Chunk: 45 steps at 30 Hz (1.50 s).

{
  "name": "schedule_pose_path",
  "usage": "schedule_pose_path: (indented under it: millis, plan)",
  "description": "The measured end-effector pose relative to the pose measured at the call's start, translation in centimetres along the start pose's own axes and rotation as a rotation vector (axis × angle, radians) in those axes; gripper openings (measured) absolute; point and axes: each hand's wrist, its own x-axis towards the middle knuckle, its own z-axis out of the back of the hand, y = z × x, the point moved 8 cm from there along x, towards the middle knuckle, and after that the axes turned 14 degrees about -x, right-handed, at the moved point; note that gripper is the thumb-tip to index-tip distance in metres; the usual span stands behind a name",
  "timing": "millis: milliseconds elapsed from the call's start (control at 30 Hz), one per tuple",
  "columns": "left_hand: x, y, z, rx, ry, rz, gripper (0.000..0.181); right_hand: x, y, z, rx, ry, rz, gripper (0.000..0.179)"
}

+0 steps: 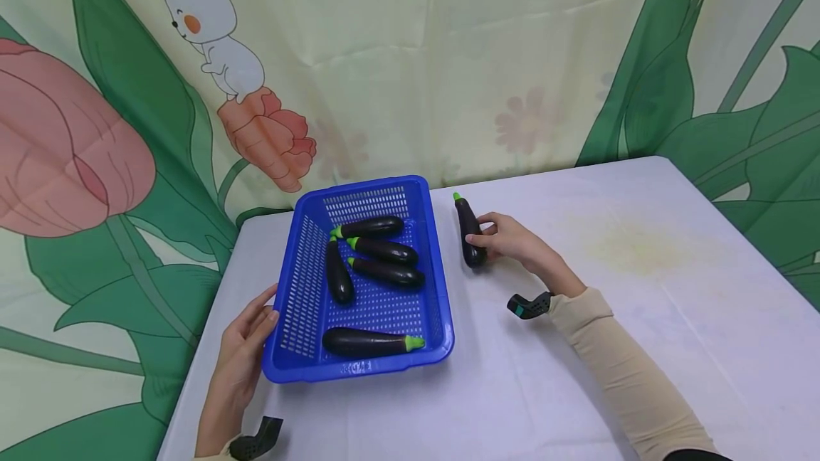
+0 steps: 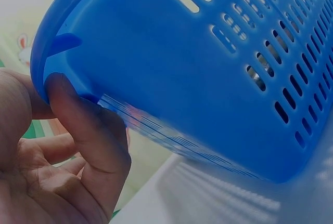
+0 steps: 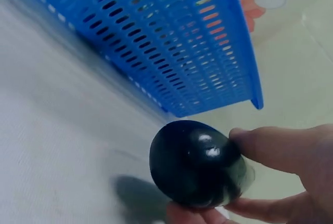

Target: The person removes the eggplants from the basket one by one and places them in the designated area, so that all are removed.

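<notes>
A blue plastic basket (image 1: 442,304) with slotted walls stands on the table. My left hand (image 1: 240,347) grips the rim at its left side; in the left wrist view, thumb and fingers (image 2: 91,141) curl round that edge. Several dark eggplants (image 1: 387,272) with green stem ends lie in the basket, one of them (image 1: 365,342) along the near wall. Right of the basket, my right hand (image 1: 512,240) holds another eggplant (image 1: 469,230) between thumb and fingers, its green tip toward the back. In the right wrist view, a shadow lies on the cloth below this eggplant's rounded end (image 3: 195,164).
A white cloth (image 1: 615,319) covers the table. Behind it hangs a printed curtain (image 1: 474,55) with a rabbit, flowers and leaves. A black wrist camera (image 1: 530,306) is strapped to the right wrist, and another (image 1: 256,440) to the left.
</notes>
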Motion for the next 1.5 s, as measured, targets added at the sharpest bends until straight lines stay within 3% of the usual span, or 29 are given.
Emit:
schedule_pose_path:
  millis: [533,733,1067,1500]
  plan:
    - [0.1,0.0,-0.2,0.008,0.003,-0.01,0.057,-0.1,-1.0,0.1,-0.159,-0.018,-0.115,0.068]
    - [0.1,-0.1,-0.2,0.002,0.006,-0.014,0.057,-0.2,-0.8,0.2,-0.231,-0.051,-0.107,0.068]
    - [-0.1,-0.1,-0.1,0.002,0.001,-0.007,0.057,-0.2,-0.7,-0.1,-0.251,-0.04,-0.109,0.068]
    - [-0.1,-0.1,-0.1,0.0,-0.001,-0.002,0.057,-0.7,0.1,0.5,-0.316,-0.063,-0.045,0.07]
